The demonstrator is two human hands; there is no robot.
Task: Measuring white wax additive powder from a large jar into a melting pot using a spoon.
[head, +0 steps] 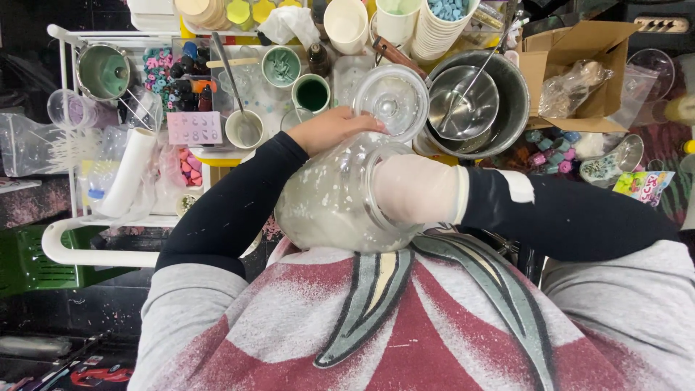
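The jar (329, 206), a big glass one smeared white inside, lay tipped on its side against the person's chest, mouth to the right. The left hand (334, 129) lay flat on top of the jar, fingers together, pressing it. The right hand (413, 190), in a pale glove, was pushed through the jar's mouth; whether its fingers were spread or curled could not be told. Just beyond the jar sat a glass lid (391, 100), and right of that a steel pot (481, 101) with a smaller bowl (463, 101) inside. A green cup (312, 93) stood behind the left hand.
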